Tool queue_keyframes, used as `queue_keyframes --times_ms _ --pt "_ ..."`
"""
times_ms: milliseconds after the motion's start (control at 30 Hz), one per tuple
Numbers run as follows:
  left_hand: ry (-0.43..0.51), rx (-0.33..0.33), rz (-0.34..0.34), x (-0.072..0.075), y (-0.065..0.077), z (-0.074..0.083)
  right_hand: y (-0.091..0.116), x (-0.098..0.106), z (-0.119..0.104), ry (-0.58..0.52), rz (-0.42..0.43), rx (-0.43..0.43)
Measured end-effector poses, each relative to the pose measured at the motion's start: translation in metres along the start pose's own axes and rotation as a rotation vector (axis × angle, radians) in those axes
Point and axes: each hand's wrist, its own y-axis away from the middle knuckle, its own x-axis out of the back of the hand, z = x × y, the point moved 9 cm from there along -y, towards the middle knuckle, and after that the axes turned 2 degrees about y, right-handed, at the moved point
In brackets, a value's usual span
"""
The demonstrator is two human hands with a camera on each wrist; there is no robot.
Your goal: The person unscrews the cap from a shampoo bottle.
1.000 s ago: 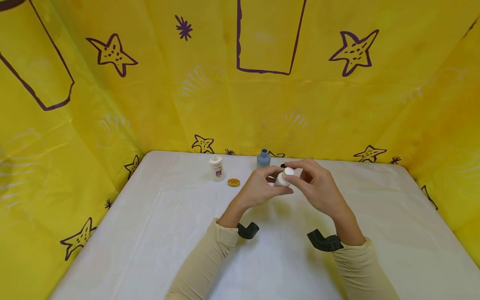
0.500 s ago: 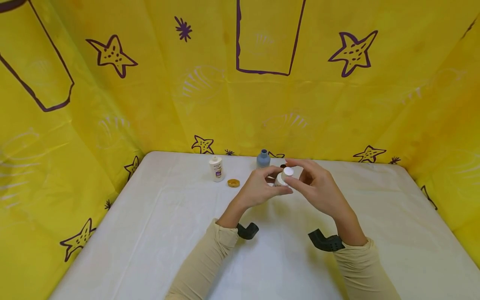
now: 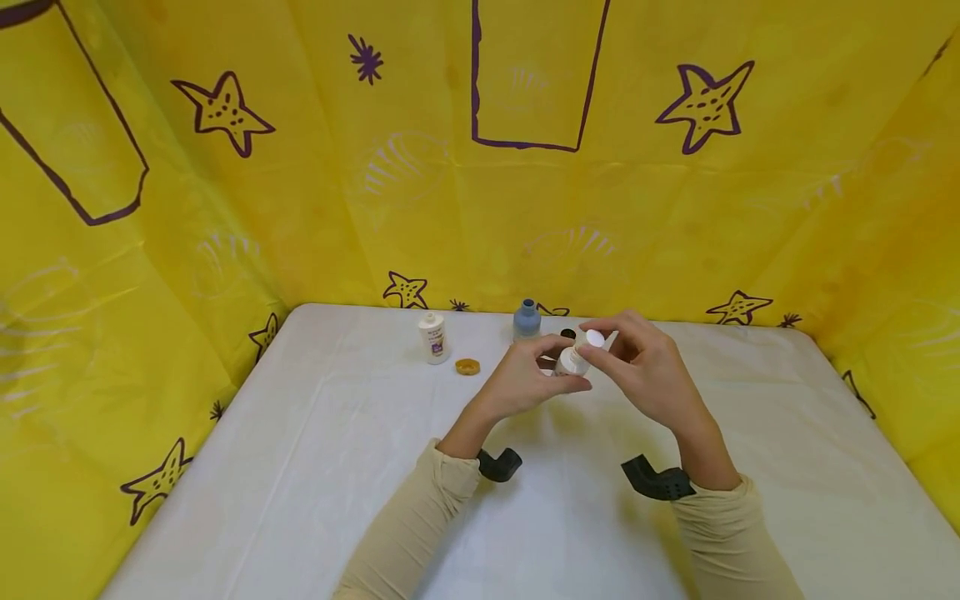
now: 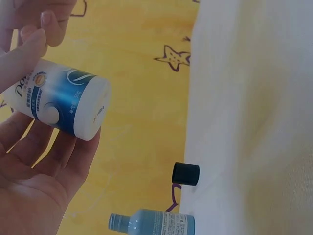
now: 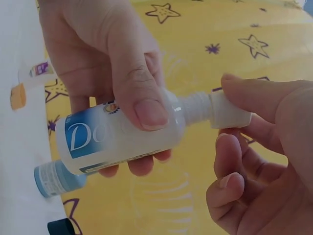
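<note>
My left hand (image 3: pixel 521 375) grips a small white-and-blue bottle (image 5: pixel 122 132) around its body, thumb on one side and fingers on the other. Between the thumb and fingers of my right hand (image 3: pixel 648 367) is a white cap (image 5: pixel 230 111). In the right wrist view the bottle's threaded neck (image 5: pixel 195 108) shows bare, with the cap right at its open end. Whether the cap still touches the neck, I cannot tell. The bottle is held above the table, and its base (image 4: pixel 95 110) faces the left wrist camera.
Beyond my hands stand an uncapped blue bottle (image 3: pixel 527 318) and a black cap (image 4: pixel 186 174). Further left, a white bottle (image 3: pixel 434 337) stands by an orange-yellow cap (image 3: pixel 467 367) on the white-covered table (image 3: pixel 337 467). Yellow printed cloth (image 3: pixel 420 217) hangs behind.
The white cap has come off the bottle's neck toward the right, moving with my right hand. My left hand has tilted the bottle slightly and stays gripping it.
</note>
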Motion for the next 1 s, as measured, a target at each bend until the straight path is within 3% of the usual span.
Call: queue_keyframes --times_ms 267,567,733,1000 --pt "0.028 0.002 0.075 0.009 -0.005 0.001 -0.001 0.011 0.003 -0.031 0.068 -0.036" --pt "0.009 -0.032 0.106 0.012 -0.020 0.012 -0.001 0.019 0.006 -0.079 0.074 -0.082" --pt "0.018 -0.036 0.104 0.008 -0.029 0.013 -0.001 0.027 0.007 -0.086 0.107 -0.067" --pt "-0.021 -0.005 0.092 -0.001 -0.045 0.002 0.002 0.032 0.025 0.001 0.059 -0.096"
